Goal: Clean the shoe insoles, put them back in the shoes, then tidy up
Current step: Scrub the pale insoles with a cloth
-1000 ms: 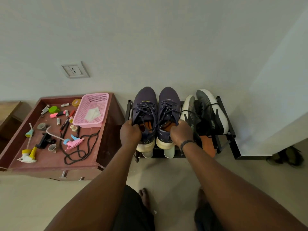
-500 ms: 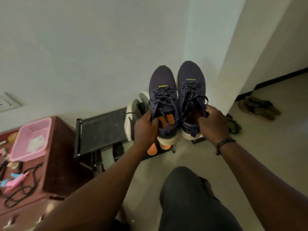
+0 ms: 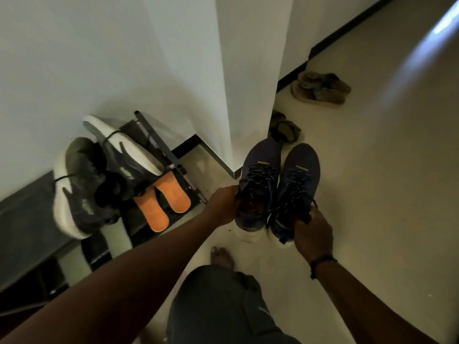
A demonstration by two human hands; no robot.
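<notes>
Two hands grip navy shoes (image 3: 278, 184) | moved off rack (image 3: 159, 145), now over floor

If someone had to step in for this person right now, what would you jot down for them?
Left hand grips the left navy shoe at its collar; right hand grips the right navy shoe. Both shoes are held in the air above the floor, away from the rack.
A grey-and-white pair sits on the rack, with two orange insoles lying beside it.
Done: navy pair picked up.
Left: take insoles out, clean them, refit, tidy. Whether the navy shoes hold insoles is unclear.
</notes>
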